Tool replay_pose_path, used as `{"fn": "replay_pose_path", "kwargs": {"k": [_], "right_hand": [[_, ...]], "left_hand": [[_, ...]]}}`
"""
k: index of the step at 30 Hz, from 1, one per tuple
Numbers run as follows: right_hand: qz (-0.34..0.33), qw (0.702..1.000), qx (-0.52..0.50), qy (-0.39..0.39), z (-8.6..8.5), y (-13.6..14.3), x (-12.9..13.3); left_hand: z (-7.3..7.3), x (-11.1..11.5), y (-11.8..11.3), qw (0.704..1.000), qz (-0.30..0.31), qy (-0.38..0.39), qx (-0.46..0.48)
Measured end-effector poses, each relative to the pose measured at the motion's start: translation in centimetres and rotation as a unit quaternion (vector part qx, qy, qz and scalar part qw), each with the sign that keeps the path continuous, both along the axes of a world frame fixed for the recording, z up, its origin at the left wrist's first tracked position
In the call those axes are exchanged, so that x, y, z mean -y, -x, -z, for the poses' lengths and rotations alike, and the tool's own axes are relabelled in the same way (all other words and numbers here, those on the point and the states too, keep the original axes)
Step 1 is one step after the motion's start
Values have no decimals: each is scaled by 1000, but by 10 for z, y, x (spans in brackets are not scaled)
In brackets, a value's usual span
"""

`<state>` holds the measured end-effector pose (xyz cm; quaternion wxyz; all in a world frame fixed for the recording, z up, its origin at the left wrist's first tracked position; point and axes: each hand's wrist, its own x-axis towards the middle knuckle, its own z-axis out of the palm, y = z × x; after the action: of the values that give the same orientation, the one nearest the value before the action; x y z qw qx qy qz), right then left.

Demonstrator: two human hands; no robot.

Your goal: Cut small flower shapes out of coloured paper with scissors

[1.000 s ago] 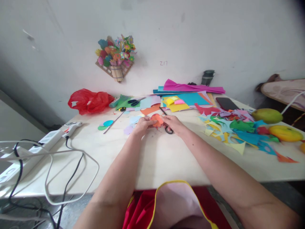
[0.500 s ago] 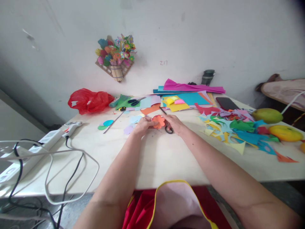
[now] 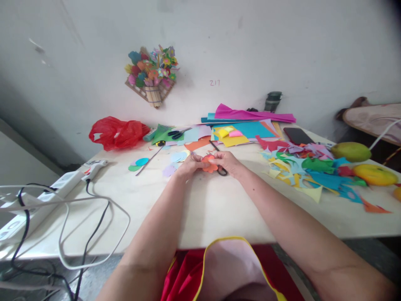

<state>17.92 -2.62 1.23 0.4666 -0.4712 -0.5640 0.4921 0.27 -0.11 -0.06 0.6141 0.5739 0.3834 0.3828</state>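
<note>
An orange paper flower (image 3: pixel 209 164) with rounded petals is held just above the table, between my two hands. My left hand (image 3: pixel 191 165) pinches its left edge. From the other side, my right hand (image 3: pixel 228 162) has its thumb and fingers on the flower's right edge. A dark-handled pair of scissors (image 3: pixel 222 171) lies beneath or beside my right hand, which covers part of it. Close to my left hand are light blue paper circles (image 3: pixel 179 156) and lilac paper pieces (image 3: pixel 169 170).
Paper scraps (image 3: pixel 297 171) spread across the right, near a phone (image 3: pixel 298 136) and mangoes (image 3: pixel 376 174). Coloured sheets (image 3: pixel 260 130) and another pair of scissors (image 3: pixel 177 133) lie at the back. A red plastic bag (image 3: pixel 117 133) sits back left; a power strip (image 3: pixel 46 205) with cables is at left.
My right hand has shifted slightly left, bringing its thumb and fingers onto the orange flower. The scissors by it show less of their handle loops.
</note>
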Motion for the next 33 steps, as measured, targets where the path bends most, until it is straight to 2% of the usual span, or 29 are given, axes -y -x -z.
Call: {"fn": "replay_pose_path", "kwargs": {"k": [5,14,19,26,33], "right_hand": [[24,1000,-6,-12,2,1,-2],[47,998,-43,-30,10,2,-10],[50,997,-51,-21,8,3,-8],[47,998,-46,-8,5,3,-5],[61,997,-38,-4,7,4,-6]], "left_hand": [[-2,2,-2,999,-32,2,17],[-4,4,-3,998,-54,-20,40],[-3,4,-3,996,-64,-25,53],[0,1,-2,994,-85,6,74],[2,1,-4,993,-70,14,89]]}}
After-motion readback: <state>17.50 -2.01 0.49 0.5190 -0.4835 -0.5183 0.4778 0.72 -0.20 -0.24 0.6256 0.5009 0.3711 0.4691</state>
